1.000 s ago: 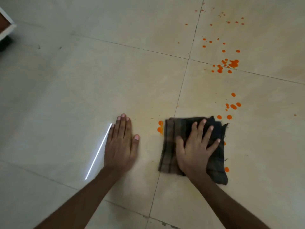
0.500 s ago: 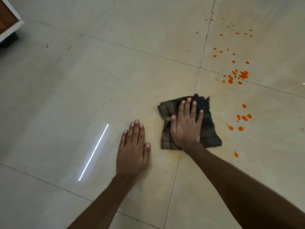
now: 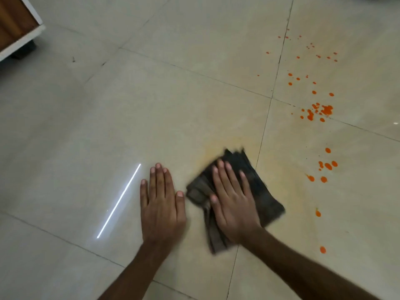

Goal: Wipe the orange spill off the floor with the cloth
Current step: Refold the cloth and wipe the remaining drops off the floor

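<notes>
The right hand pressed a dark cloth flat on the floor, fingers straight and slightly spread. The left hand lay flat beside it, fingers together. Orange drops lay to the right.

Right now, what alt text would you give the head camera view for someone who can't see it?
A person's right hand presses a dark cloth flat on a beige tiled floor. The left hand rests flat on the tile beside it, and orange drops dot the tiles farther right.
</notes>
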